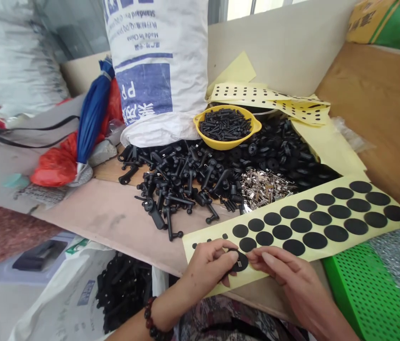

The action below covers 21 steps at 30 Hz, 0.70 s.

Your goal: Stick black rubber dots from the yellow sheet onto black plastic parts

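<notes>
The left hand (208,265) holds a black disc (243,263) pinched between thumb and fingers, the gap only as wide as the disc is thick. The right hand (292,272) has its fingers drawn narrow, tips at the disc's right rim; whether they grip anything there I cannot tell. The disc is above the near edge of the tabletop (114,213), over the left end of a yellow sheet (200,235). The sheet slants from that edge toward the far right, its black circles in rows along its long axis. The round disc lies nearly flat, face up, a small metal piece at its middle. Bare tabletop opens left of the sheet along the near edge; beyond it, black arm-shaped parts (189,175) crowd the way. A green basket (334,274) bounds the room at right.
</notes>
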Available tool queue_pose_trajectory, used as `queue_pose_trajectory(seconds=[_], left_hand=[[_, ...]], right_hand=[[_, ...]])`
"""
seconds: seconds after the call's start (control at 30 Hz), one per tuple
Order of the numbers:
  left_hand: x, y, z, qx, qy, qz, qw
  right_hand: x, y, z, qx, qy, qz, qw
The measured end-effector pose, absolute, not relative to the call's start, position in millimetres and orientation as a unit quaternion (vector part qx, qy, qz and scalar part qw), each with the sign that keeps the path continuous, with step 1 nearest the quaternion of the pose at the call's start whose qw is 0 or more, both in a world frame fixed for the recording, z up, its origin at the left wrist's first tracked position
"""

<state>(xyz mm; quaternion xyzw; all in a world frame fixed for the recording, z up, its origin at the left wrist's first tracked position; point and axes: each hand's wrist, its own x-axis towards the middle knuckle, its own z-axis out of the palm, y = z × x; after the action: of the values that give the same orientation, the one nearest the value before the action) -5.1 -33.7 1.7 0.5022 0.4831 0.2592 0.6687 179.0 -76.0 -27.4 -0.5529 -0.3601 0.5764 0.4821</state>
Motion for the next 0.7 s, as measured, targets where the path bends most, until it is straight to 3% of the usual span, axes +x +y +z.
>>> queue_pose_trajectory(seconds=[0.27, 0.37, 0.5, 0.63, 0.7], left_hand=[[-9.9, -46.7, 7.2, 0.501, 0.458, 0.263, 0.685], [-33.8, -52.3, 22.5, 0.565, 0.483, 0.209, 0.635], [-102.4, -62.4, 54.6, 0.731, 0.524, 0.044, 0.436], [-154.6, -73.4, 67.5, 0.713, 0.682, -0.083, 0.137], [-149.2, -73.9, 62.2, 0.733, 0.671, -0.079, 0.075]], right_hand=[[144.8, -80.8, -7.3, -0.535, -0.582, 0.474, 0.387], [130.2, -85.9, -0.6, -0.504, -0.607, 0.488, 0.374], [142.7, -79.7, -3.0, -0.455, -0.705, 0.417, 0.349], [179.9, -59.2, -22.7, -0.539, -0.753, 0.12, 0.359], [190.7, -51.5, -34.6, -0.556, -0.77, 0.02, 0.312]])
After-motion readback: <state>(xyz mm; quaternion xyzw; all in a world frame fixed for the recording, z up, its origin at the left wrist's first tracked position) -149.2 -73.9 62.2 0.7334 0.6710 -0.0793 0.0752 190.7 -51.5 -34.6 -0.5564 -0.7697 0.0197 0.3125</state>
